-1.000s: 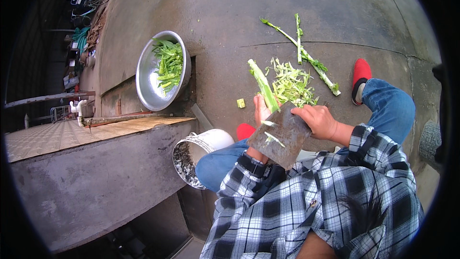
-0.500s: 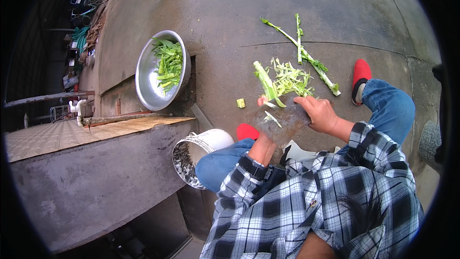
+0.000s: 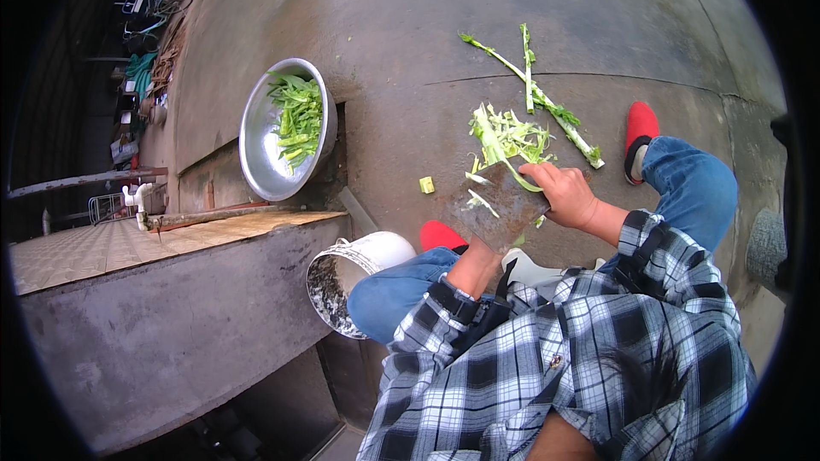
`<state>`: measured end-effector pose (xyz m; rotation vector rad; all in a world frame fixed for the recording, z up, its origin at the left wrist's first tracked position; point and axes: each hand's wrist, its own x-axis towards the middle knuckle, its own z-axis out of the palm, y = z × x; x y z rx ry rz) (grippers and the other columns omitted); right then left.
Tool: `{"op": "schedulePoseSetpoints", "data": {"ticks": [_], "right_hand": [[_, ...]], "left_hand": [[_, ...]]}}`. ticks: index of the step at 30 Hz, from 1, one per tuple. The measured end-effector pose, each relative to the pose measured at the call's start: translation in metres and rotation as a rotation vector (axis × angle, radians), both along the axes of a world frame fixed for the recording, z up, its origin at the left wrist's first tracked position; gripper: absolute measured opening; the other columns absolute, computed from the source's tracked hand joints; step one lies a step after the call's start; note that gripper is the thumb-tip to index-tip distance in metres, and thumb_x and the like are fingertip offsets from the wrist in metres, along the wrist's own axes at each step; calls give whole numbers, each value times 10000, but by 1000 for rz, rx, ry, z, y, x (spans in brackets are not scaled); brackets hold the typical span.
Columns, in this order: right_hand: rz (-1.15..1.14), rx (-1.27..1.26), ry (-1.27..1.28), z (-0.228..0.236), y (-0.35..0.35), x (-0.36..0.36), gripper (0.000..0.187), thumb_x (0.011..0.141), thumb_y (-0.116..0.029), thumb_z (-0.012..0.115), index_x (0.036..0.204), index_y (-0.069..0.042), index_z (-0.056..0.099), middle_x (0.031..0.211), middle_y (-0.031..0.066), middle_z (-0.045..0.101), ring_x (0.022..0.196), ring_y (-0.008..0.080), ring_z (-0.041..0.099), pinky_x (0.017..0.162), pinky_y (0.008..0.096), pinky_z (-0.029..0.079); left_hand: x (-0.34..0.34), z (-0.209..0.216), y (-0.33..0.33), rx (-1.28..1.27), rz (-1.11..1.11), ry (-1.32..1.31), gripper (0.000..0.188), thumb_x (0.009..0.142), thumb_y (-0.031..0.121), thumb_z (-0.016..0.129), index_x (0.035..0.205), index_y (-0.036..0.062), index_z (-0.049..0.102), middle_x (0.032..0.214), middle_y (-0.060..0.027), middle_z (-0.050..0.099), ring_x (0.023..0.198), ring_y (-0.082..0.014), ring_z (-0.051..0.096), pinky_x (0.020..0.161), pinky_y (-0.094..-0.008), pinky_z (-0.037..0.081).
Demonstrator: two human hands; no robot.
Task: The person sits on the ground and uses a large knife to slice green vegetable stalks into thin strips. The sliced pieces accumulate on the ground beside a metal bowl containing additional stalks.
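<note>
My right hand (image 3: 565,196) is closed on a broad, dark, stained cleaver (image 3: 500,213), whose blade lies across the view with pale peel slivers stuck to it. A peeled green vegetable stalk (image 3: 489,135), which looks like stem lettuce, sticks out past the blade's far edge. A long curling strip of peel (image 3: 523,179) hangs over that edge beside my right fingers. My left hand (image 3: 478,266) reaches in under the blade at the stalk's lower end; only its wrist and heel show, the fingers being hidden. A heap of pale green peelings (image 3: 528,138) lies on the ground just beyond.
Two crossed stalks (image 3: 559,111) lie farther off on the concrete. A small cut piece (image 3: 426,184) lies left of the cleaver. A metal basin (image 3: 256,162) holding cut greens stands at left. A white bucket (image 3: 376,248) is by my left knee, next to a concrete ledge (image 3: 179,316).
The stalk has shifted right and closer in, and less of it shows past the blade. My right hand and the cleaver have turned slightly, and the fingertip seen earlier beside the stalk is hidden.
</note>
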<state>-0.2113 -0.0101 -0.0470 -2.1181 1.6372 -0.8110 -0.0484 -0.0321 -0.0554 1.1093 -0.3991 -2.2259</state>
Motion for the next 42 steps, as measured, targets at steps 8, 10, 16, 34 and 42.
{"op": "schedulePoseSetpoints", "data": {"ticks": [8,10,16,34,42], "right_hand": [[-85,-3,-18,-7,-5,-6,518,647,-94,674,1119,-108,461,908,120,611,702,315,629,585,407,499],[-102,32,15,-10,-5,-5,502,663,-114,668,1120,-104,461,898,122,611,683,314,628,572,404,498],[-95,-34,4,-15,-4,0,598,689,-150,652,1241,-115,426,850,123,599,623,313,612,534,413,488],[-661,230,-443,-26,-43,-46,195,835,-127,589,1010,-40,586,643,118,567,529,171,538,510,334,450],[-552,908,-871,-27,-27,-24,168,835,-106,577,958,-30,493,585,63,518,408,176,483,391,327,374]], "left_hand": [[6,0,4,76,58,-93,256,857,170,586,1082,56,536,975,-75,593,847,-200,591,719,-325,515],[11,-6,2,48,-9,-46,297,849,183,616,1105,64,523,990,-62,587,864,-185,592,729,-311,525],[6,-18,17,45,4,-76,156,849,126,592,988,65,555,830,-36,566,672,-129,544,564,-246,470],[3,9,-12,6,11,-11,358,964,448,357,1050,112,448,840,-68,539,602,-172,543,460,-260,455],[6,12,-28,-46,46,-71,412,961,467,348,1030,92,506,871,-57,565,687,-144,550,521,-258,477]]}}
